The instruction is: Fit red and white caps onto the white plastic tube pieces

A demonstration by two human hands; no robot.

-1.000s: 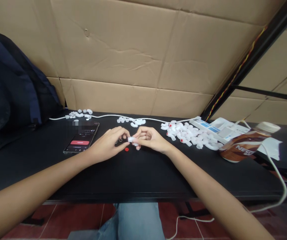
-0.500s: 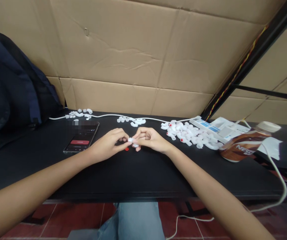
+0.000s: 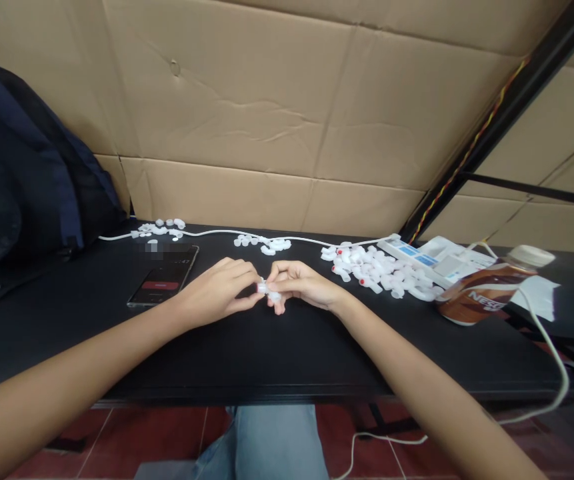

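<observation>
Over the middle of the black table (image 3: 267, 360), both hands meet at a small white translucent plastic fitting (image 3: 273, 295). My right hand (image 3: 299, 283) is closed, pinching the fitting between thumb and fingers. My left hand (image 3: 229, 287) is closed at the fitting's left end, thumb and fingertips against a small red disc (image 3: 259, 288) that shows there. Fingers partly cover both pieces, so I cannot tell how far the disc sits inside the fitting.
A heap of similar white fittings (image 3: 379, 270), a few red-ended, lies at right beside a Nescafé bottle (image 3: 491, 290) and printed papers (image 3: 441, 257). Small white pieces (image 3: 249, 239) lie along a white cable (image 3: 211, 231). A phone (image 3: 164, 277) and dark backpack (image 3: 31, 160) are at left.
The red disc that lay on the table under my hands is now at the fitting's left end, by my left fingertips. The fitting has dropped slightly and turned in my right hand.
</observation>
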